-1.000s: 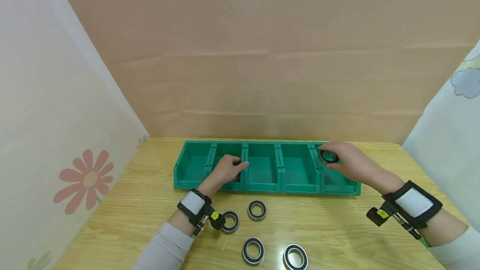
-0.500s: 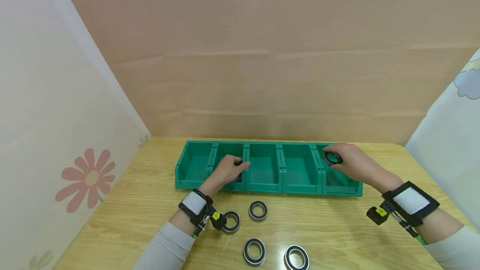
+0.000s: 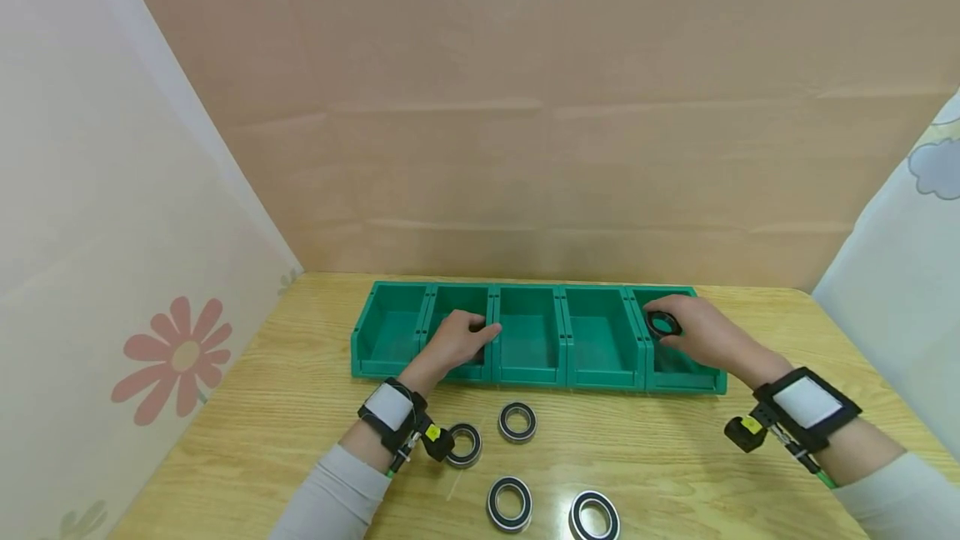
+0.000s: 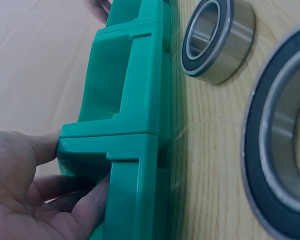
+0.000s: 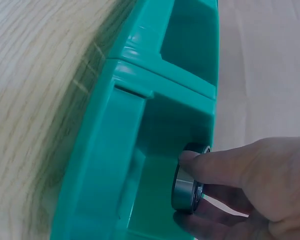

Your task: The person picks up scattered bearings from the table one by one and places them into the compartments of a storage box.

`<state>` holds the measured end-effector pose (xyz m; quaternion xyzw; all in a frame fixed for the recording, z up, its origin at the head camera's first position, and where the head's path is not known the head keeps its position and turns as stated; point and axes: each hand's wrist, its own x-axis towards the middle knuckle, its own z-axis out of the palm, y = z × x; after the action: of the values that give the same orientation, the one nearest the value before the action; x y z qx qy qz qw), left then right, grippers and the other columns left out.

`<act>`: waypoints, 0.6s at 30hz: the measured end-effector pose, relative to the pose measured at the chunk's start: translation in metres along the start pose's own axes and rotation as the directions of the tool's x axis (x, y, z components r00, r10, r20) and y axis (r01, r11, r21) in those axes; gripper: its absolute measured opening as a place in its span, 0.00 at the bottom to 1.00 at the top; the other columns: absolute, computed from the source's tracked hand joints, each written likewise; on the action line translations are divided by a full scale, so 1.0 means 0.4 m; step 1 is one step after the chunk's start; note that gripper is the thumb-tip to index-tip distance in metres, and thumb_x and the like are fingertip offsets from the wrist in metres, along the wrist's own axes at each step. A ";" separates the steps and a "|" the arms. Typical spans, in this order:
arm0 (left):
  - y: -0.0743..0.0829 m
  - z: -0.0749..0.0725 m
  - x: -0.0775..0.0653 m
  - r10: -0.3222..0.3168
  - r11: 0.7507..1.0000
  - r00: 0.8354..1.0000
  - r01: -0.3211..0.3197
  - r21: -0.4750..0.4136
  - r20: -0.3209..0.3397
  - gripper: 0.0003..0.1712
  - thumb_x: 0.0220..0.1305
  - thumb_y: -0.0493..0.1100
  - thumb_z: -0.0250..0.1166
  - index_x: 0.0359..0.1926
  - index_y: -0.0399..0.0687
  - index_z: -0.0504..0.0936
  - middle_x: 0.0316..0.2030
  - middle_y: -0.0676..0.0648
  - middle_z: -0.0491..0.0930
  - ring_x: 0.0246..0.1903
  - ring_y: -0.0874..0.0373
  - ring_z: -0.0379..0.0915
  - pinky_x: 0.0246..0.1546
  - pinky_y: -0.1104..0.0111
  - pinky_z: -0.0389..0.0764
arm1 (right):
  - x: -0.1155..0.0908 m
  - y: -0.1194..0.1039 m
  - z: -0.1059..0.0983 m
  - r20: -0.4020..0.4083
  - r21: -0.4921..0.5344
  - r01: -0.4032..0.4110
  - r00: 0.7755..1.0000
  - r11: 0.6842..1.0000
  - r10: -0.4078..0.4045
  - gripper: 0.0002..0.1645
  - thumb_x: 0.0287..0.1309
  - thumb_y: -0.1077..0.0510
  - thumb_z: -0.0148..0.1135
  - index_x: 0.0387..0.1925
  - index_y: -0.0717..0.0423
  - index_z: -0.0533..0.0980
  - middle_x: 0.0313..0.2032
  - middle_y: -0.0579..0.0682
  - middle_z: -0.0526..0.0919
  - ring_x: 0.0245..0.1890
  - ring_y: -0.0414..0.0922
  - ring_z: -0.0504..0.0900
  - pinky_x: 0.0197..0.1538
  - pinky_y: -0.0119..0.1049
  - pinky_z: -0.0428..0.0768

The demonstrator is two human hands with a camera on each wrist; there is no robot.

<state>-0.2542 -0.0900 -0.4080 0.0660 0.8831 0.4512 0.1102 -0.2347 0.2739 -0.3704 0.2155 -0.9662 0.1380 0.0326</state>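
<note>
My right hand (image 3: pixel 701 330) pinches a ball bearing (image 3: pixel 663 324) between thumb and fingers, inside the far-right compartment of the green bin row (image 3: pixel 528 375). In the right wrist view, the held bearing (image 5: pixel 184 187) stands on edge, its shiny metal rim showing. My left hand (image 3: pixel 453 340) is at the second compartment from the left. Its thumb lies over the divider and its fingers reach down inside, gripping that divider (image 4: pixel 107 132). The fingertips are partly hidden. Below the left wrist lies a bearing (image 3: pixel 475 445), with another bearing (image 3: pixel 517 437) to its right.
Two more bearings lie nearer the front edge: one left bearing (image 3: pixel 492 515) and one right bearing (image 3: pixel 613 523). The wooden table (image 3: pixel 300 365) meets a brown paper backdrop (image 3: pixel 525 190) behind the bins, with pale patterned sheets at both sides.
My right hand has gone slightly lower into the far-right compartment with the bearing, and its wrist has shifted a little left. The left hand keeps its place on the divider.
</note>
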 end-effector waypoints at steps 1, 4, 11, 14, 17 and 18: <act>-0.001 0.000 0.000 0.002 1.000 1.000 -0.002 0.002 0.000 0.32 0.73 0.54 0.58 0.68 0.37 0.71 0.68 0.37 0.69 0.68 0.40 0.66 0.63 0.48 0.73 | 0.000 0.001 0.003 -0.001 0.003 0.000 1.000 1.000 0.000 0.29 0.50 0.69 0.72 0.56 0.70 0.76 0.51 0.67 0.82 0.50 0.65 0.80 0.48 0.55 0.82; -0.006 0.001 0.004 0.007 1.000 1.000 -0.007 0.007 -0.002 0.32 0.72 0.54 0.58 0.68 0.37 0.71 0.68 0.37 0.69 0.67 0.41 0.66 0.63 0.48 0.74 | 0.002 0.003 0.013 -0.007 0.010 -0.002 1.000 1.000 0.002 0.28 0.50 0.70 0.71 0.55 0.71 0.76 0.50 0.67 0.82 0.50 0.66 0.80 0.48 0.56 0.82; -0.007 0.003 0.002 0.004 1.000 1.000 -0.004 -0.003 0.001 0.33 0.72 0.55 0.58 0.68 0.38 0.71 0.68 0.37 0.69 0.67 0.41 0.66 0.63 0.48 0.74 | 0.003 0.015 0.034 -0.011 0.002 -0.001 1.000 1.000 0.001 0.27 0.49 0.70 0.72 0.54 0.71 0.77 0.48 0.67 0.83 0.49 0.66 0.81 0.49 0.58 0.82; -0.005 0.003 0.000 0.003 1.000 1.000 -0.003 -0.003 0.000 0.33 0.72 0.55 0.58 0.68 0.38 0.71 0.69 0.38 0.69 0.68 0.41 0.66 0.63 0.48 0.73 | 0.004 0.021 0.041 -0.015 0.005 0.004 1.000 1.000 -0.004 0.27 0.48 0.71 0.72 0.52 0.71 0.78 0.47 0.66 0.83 0.48 0.65 0.81 0.48 0.58 0.82; -0.004 0.002 0.000 0.005 1.000 1.000 -0.005 -0.003 -0.002 0.33 0.72 0.55 0.59 0.68 0.38 0.71 0.68 0.37 0.69 0.68 0.41 0.66 0.63 0.48 0.74 | 0.004 0.026 0.047 -0.009 0.007 0.003 1.000 1.000 -0.003 0.26 0.48 0.71 0.72 0.52 0.71 0.78 0.46 0.67 0.83 0.48 0.66 0.81 0.48 0.59 0.81; -0.003 0.002 0.000 0.005 1.000 1.000 -0.005 -0.004 -0.002 0.33 0.72 0.54 0.59 0.68 0.38 0.71 0.68 0.37 0.69 0.68 0.41 0.66 0.63 0.48 0.74 | 0.003 0.028 0.049 -0.006 0.008 -0.002 1.000 1.000 0.002 0.27 0.48 0.70 0.73 0.52 0.71 0.78 0.47 0.67 0.83 0.48 0.66 0.81 0.48 0.59 0.81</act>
<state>-0.2538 -0.0901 -0.4096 0.0675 0.8821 0.4535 0.1084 -0.2408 0.2775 -0.3920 0.2142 -0.9657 0.1423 0.0344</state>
